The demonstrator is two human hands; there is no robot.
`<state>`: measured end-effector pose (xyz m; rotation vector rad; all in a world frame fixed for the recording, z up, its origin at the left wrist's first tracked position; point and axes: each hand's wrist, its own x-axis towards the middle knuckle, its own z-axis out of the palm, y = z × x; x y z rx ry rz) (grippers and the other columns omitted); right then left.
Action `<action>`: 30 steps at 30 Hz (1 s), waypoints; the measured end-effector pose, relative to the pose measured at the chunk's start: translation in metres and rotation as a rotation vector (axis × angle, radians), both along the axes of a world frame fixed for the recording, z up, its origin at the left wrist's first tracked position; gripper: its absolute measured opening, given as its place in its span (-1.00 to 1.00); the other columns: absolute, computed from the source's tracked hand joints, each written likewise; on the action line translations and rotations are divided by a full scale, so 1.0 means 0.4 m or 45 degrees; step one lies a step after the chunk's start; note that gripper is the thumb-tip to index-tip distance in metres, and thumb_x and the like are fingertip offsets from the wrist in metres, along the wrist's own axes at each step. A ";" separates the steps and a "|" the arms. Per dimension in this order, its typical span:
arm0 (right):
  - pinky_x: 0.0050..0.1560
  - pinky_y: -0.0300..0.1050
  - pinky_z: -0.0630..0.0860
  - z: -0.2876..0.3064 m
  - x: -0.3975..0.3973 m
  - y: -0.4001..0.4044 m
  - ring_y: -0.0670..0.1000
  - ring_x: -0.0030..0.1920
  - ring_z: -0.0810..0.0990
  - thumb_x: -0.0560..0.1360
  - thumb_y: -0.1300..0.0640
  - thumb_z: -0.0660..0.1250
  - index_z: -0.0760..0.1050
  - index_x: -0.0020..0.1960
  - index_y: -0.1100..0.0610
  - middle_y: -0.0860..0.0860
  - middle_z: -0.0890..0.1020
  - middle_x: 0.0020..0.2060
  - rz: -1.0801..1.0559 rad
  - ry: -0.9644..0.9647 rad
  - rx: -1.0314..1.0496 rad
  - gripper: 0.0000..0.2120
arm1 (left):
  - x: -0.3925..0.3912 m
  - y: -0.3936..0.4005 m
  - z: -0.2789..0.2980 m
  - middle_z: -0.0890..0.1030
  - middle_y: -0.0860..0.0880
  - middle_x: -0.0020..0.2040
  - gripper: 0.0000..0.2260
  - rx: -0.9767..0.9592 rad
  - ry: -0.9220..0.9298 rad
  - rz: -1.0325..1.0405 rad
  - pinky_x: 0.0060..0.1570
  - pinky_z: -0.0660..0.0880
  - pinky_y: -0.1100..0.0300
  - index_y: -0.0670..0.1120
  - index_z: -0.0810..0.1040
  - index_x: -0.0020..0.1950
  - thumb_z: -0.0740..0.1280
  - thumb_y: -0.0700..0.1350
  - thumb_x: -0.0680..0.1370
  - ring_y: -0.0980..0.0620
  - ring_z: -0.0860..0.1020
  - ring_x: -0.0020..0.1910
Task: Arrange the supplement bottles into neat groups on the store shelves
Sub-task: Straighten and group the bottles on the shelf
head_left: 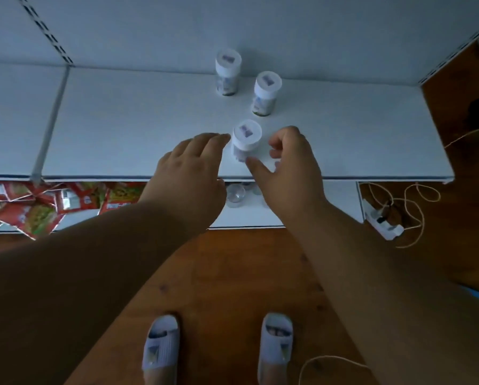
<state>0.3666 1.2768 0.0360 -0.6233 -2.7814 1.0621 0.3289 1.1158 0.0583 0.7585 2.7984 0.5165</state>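
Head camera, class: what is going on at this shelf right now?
A person stands at a white shelf with three upright white-capped supplement bottles. Both hands flank the nearest bottle by the front edge: the left hand reaches its fingertips to the cap's side, the right hand curls beside it, thumb at the base. No firm grip shows. The other two bottles stand apart, farther back.

Shelf: painted metal by the look — smooth, matt white.
Bottle caps: smooth white plastic with a paper sticker on top.
Bottle bodies: clear plastic under a printed label.
Floor: wood boards, brown, low sheen.
Packets: glossy red foil — crinkled.
Slippers: matt white, ribbed.
Cord: thin, tan, smooth.
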 end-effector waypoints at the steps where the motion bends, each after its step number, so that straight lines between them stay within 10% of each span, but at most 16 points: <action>1: -0.03 -0.19 0.44 -0.036 -0.024 0.003 -0.07 0.03 0.49 0.44 -0.06 0.51 0.32 0.13 0.03 -0.02 0.47 0.10 -0.013 0.009 0.008 -0.55 | -0.009 0.005 -0.034 0.29 -0.02 0.51 -0.39 0.013 -0.008 0.012 0.44 0.21 0.00 -0.02 0.18 0.54 0.31 -0.14 0.52 -0.06 0.25 0.47; 7: 0.02 -0.16 0.46 -0.194 -0.166 -0.004 0.09 0.20 0.53 0.30 -0.14 0.60 0.27 0.34 0.15 0.10 0.43 0.25 -0.144 0.141 -0.037 -0.19 | -0.071 0.039 -0.170 0.24 -0.01 0.53 -0.36 0.036 0.034 0.002 0.44 0.17 0.05 -0.02 0.14 0.55 0.33 -0.08 0.53 -0.04 0.20 0.50; 15: -0.18 -0.18 0.56 -0.173 -0.106 0.001 -0.12 -0.05 0.60 0.43 0.01 0.46 0.40 0.29 -0.04 -0.12 0.57 0.03 -0.195 0.072 -0.769 -0.52 | -0.060 -0.015 -0.207 0.30 -0.02 0.49 -0.37 0.285 -0.168 0.052 0.41 0.25 0.07 -0.04 0.18 0.55 0.25 0.07 0.52 0.00 0.28 0.44; 22: 0.00 0.27 0.63 0.098 0.101 -0.049 0.18 0.11 0.59 0.28 -0.03 0.30 0.44 0.15 -0.03 0.09 0.56 0.06 -0.397 -0.044 -1.432 -0.56 | 0.130 -0.079 0.054 0.30 0.17 0.44 -0.30 0.497 -0.449 -0.052 0.25 0.15 0.54 0.04 0.19 0.54 -0.01 0.33 0.46 0.28 0.25 0.35; 26: -0.17 0.07 0.60 0.376 0.200 -0.074 0.07 -0.05 0.65 0.35 -0.10 0.42 0.45 0.14 0.05 0.06 0.59 -0.06 -0.446 0.029 -1.561 -0.57 | 0.241 -0.101 0.292 0.27 0.10 0.52 -0.30 0.486 -0.521 -0.122 0.44 0.25 0.02 0.06 0.15 0.57 -0.01 0.34 0.49 0.14 0.21 0.48; 30: -0.11 0.08 0.63 0.647 0.315 -0.064 0.01 -0.09 0.68 0.34 -0.15 0.38 0.44 0.15 0.07 0.04 0.61 -0.07 -0.358 0.161 -1.519 -0.52 | 0.316 -0.103 0.547 0.28 0.09 0.51 -0.32 0.437 -0.442 -0.180 0.42 0.27 -0.03 0.11 0.15 0.55 -0.03 0.37 0.49 0.11 0.24 0.47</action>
